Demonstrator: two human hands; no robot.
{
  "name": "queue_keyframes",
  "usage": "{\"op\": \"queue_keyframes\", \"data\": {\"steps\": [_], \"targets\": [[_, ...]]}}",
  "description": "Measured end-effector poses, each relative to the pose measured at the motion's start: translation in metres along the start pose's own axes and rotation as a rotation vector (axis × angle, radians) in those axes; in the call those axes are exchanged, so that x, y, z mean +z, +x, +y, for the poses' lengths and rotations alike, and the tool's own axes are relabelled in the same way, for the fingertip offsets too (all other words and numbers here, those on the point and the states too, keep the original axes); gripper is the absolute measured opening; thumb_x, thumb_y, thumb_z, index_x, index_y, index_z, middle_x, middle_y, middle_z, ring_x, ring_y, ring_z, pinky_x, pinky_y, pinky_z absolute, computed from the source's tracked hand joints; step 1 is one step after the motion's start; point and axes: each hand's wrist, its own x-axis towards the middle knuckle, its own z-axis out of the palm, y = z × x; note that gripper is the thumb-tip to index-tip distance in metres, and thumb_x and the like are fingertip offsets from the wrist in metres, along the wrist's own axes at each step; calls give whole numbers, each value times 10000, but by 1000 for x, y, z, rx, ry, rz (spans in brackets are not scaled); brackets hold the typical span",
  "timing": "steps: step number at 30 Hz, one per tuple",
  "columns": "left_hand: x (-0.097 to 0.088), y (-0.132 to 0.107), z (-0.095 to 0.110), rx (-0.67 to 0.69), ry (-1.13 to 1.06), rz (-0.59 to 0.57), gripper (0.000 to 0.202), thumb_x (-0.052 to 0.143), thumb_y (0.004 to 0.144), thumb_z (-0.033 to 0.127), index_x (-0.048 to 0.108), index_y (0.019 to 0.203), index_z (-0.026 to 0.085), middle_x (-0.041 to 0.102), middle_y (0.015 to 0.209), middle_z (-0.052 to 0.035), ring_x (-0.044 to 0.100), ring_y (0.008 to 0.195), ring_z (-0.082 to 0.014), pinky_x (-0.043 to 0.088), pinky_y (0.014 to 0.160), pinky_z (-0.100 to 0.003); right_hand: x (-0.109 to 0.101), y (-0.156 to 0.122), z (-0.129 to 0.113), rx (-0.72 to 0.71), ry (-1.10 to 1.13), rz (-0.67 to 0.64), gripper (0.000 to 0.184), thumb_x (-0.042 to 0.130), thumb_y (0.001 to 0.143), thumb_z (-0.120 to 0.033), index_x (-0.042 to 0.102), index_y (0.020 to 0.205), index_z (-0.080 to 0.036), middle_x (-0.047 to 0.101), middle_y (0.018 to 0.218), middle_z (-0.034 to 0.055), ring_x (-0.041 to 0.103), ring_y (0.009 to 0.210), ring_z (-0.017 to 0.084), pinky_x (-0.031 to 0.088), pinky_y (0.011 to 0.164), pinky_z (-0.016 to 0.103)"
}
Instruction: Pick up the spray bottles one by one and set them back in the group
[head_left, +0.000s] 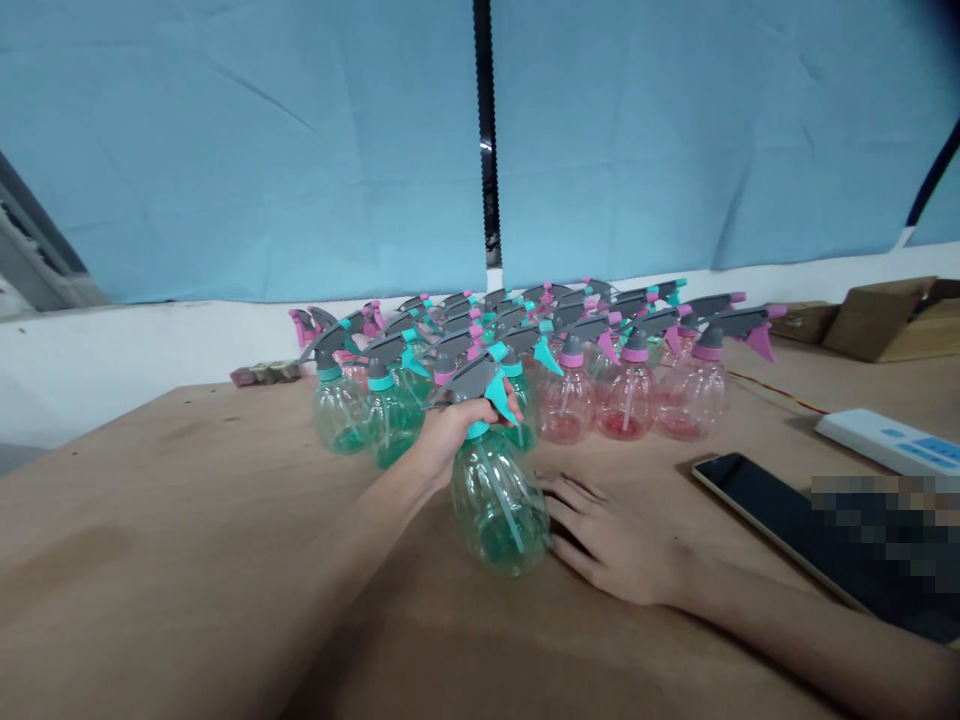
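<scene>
A clear green spray bottle (501, 505) with a grey and turquoise trigger head leans slightly in front of me. My left hand (457, 430) is wrapped round its neck, just under the trigger. On the table beside the bottle's right side lies my right hand (607, 540), palm down with fingers stretched out. Its fingertips come close to the bottle's wall; whether they touch it I cannot tell. Behind them stand rows of similar bottles, such as a green spray bottle (391, 425) at the left and a pink spray bottle (626, 400) at the right.
A black phone (780, 530) lies at the right, with a white power strip (885, 440) behind it. Cardboard boxes (885, 320) sit at the back right. Small blocks (266, 374) lie at the back left. Blue cloth (300, 150) covers the wall behind the wooden table (150, 540).
</scene>
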Motion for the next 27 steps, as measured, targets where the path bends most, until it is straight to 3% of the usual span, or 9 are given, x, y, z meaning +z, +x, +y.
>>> {"op": "queue_keyframes", "data": {"steps": [5,9,13,27], "targets": [[9,-6,3,17,34,118,264,506,562,121,686,750,166,678,697,-35,600,625,-187,490,591,-317,0,0,0,-9,-9,16,379,418,864,-207,463,1238,-161,490,1260,116,411,1194,224,296,1031,442],[13,-9,4,-9,-18,35,334,508,577,122,690,850,188,695,784,-37,622,849,-243,509,717,-374,0,0,0,-23,1,24,409,419,863,-205,433,1269,-164,476,1272,114,414,1186,220,306,1025,439],[13,-8,5,-21,-45,-3,361,511,581,113,687,882,205,701,815,-31,624,899,-246,502,762,-388,2,0,2,-26,9,31,415,414,865,-206,420,1279,-182,474,1277,107,408,1192,217,294,1031,448],[4,-4,3,-31,37,70,354,543,592,131,692,911,172,708,800,-41,652,788,-248,476,788,-394,1,1,1,-18,-6,16,389,416,875,-215,443,1259,-158,483,1266,118,417,1186,223,294,1034,444]]}}
